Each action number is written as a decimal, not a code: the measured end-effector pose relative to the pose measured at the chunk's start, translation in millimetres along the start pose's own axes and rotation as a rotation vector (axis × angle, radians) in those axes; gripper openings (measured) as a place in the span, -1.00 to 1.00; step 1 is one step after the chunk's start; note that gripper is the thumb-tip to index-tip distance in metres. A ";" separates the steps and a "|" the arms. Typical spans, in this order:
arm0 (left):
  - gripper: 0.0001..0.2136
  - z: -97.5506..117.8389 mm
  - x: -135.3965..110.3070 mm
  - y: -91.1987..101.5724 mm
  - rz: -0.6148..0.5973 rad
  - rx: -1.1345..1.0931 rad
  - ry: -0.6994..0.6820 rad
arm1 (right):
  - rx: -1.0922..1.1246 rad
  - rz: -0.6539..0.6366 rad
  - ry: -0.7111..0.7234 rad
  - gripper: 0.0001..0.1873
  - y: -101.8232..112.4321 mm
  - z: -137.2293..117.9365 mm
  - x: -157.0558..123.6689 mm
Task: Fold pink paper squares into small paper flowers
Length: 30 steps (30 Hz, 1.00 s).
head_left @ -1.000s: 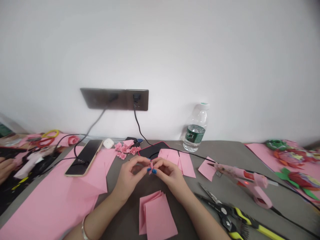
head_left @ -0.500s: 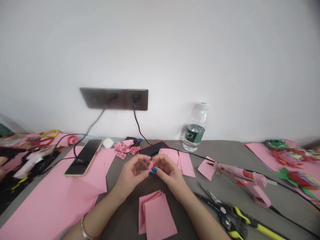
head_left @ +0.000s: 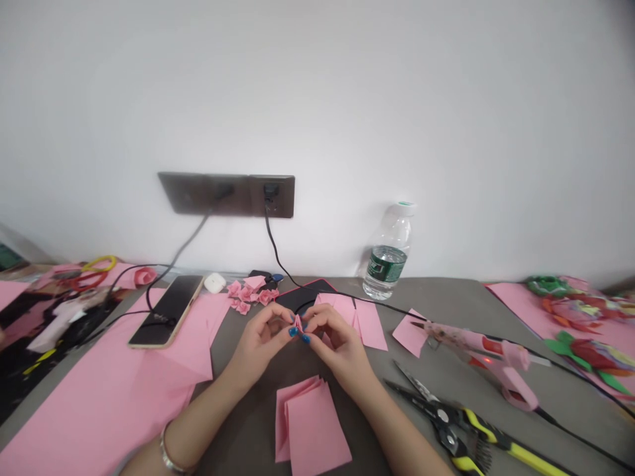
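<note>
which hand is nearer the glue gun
Right. The right hand is left of the pink hot glue gun, with a gap between them; the left hand lies farther left, beyond the right hand.

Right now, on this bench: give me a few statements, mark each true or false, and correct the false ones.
1. The left hand and right hand both pinch a small folded piece of pink paper. True.
2. The water bottle lies on its side. False: the water bottle stands upright, capped.
3. The bangle is on the right wrist. False: the metal bangle is on the left wrist.
4. A pink hot glue gun lies to the right of the hands. True.
5. The phone is in the left hand. False: the phone lies on a pink paper sheet, to the left of the hands.
</note>
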State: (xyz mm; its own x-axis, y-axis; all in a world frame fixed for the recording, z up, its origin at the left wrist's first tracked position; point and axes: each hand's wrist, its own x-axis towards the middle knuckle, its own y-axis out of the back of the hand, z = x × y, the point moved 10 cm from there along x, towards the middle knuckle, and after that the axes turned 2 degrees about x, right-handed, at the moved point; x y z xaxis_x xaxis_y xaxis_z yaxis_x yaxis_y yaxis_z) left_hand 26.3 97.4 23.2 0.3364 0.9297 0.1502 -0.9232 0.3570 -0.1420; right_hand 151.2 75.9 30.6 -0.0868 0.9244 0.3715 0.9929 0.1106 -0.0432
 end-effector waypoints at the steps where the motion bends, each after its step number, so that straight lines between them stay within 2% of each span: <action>1: -0.85 -1.0 -0.1 -0.8 -0.011 0.007 0.003 | -0.004 0.004 -0.003 -0.90 0.9 0.1 0.4; 6: -0.83 -7.6 -1.1 -5.0 -0.061 -0.012 0.059 | 0.057 0.035 -0.063 -0.85 4.1 4.4 0.3; 10: -0.88 -5.9 -0.8 -4.4 -0.049 -0.014 0.059 | 0.139 0.051 -0.087 -0.83 4.9 6.0 0.2; 15: -0.92 -2.6 -0.5 -2.1 -0.032 0.080 0.017 | 0.113 0.124 -0.104 -0.84 13.9 9.9 1.0; 19: -0.92 -6.5 -1.4 -1.6 -0.038 0.130 0.034 | 0.096 0.176 -0.107 -0.86 19.6 14.0 -0.4; 26: -0.96 2.0 -2.5 3.1 0.006 0.188 -0.057 | 0.108 0.139 -0.119 -0.83 14.7 16.4 -0.6; 30: -0.91 8.6 -4.9 -1.9 -0.012 0.204 -0.076 | 0.113 0.110 -0.081 -0.86 12.3 9.2 1.5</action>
State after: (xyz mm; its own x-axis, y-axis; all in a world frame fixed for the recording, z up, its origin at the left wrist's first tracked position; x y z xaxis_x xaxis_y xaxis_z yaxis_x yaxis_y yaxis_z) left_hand 24.9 91.4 31.1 0.3395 0.9133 0.2251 -0.9404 0.3349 0.0596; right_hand 162.5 82.1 22.1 0.0110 0.9591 0.2828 0.9817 0.0435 -0.1856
